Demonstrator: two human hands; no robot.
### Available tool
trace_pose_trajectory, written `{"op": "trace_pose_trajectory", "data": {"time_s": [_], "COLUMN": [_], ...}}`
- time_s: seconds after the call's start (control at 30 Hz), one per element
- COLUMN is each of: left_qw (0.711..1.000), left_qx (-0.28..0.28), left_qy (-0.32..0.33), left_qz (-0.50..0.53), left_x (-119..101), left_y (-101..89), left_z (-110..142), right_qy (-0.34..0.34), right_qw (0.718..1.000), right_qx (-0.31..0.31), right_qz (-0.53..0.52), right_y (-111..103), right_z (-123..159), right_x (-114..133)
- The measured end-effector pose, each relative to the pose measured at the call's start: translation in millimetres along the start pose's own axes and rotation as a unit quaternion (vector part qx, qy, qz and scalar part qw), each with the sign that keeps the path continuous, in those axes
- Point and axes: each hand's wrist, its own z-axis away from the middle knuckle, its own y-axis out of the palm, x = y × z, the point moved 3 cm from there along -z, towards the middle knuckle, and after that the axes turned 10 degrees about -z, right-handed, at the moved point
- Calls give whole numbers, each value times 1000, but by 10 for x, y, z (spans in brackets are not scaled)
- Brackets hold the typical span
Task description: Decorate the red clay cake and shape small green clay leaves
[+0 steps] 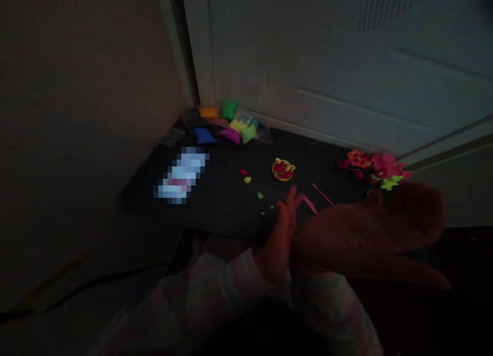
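The scene is very dim. My left hand [280, 238] is raised on edge over the near rim of a small dark table [223, 191], fingers stretched upward. My right hand [370, 238] lies flat and open, palm pressed against the left palm, fingers pointing right. Whether anything sits between the palms is hidden. Just beyond the hands lie small green clay bits [261, 195], a pink stick tool [321, 193] and a round yellow and red clay piece [283, 169].
Coloured clay packets [229, 126] are heaped at the table's back left corner. Pink, orange and green clay flowers [375, 168] sit at the right end. A blurred white item [181, 175] lies on the left. A white door [327, 63] stands behind, a wall at left.
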Motion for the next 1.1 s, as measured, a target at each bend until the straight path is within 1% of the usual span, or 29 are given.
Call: {"op": "trace_pose_trajectory", "data": {"time_s": [0.1,0.23,0.3,0.4,0.43,0.53,0.6,0.67,0.73,0.83,0.9,0.93,1.03,1.1], "left_qw": [1000,1000,1000,999,999,999,998,998,998,998,998,997,994,992], "left_qx": [-13,-1,-10,-30,-35,-40,-40,-43,-45,-42,-39,-40,-58,-72], "left_qy": [3,-2,-7,-13,-15,-20,-18,-16,-12,-11,-18,-24,-39,-48], "left_qz": [-21,1,12,11,10,23,38,46,45,42,49,56,79,92], "left_x": [-25,15,16,-16,-24,-25,-21,-21,-23,-5,6,3,-49,-88], "left_y": [6,-8,-12,4,12,31,32,23,11,1,8,15,31,34], "left_z": [-5,-15,-14,-8,-6,-2,-2,-5,-11,-16,-9,-3,11,9], "right_qy": [22,-27,-27,-3,-2,-27,-41,-35,-36,-74,-91,-93,-98,-102], "right_qw": [1000,999,999,1000,999,996,993,992,991,992,993,993,989,984], "right_qx": [-11,15,13,-2,3,6,-8,-7,12,41,49,46,26,16], "right_qz": [-3,-17,-12,21,37,86,108,123,132,94,57,55,111,144], "right_y": [-47,-41,-40,-36,-28,-12,-24,-44,-63,-86,-97,-101,-81,-36], "right_z": [-2,-30,-28,-8,-6,-17,-23,-17,-10,-27,-45,-47,-3,48], "right_x": [-27,-80,-133,-165,-161,-148,-166,-197,-212,-208,-228,-245,-268,-237]}}
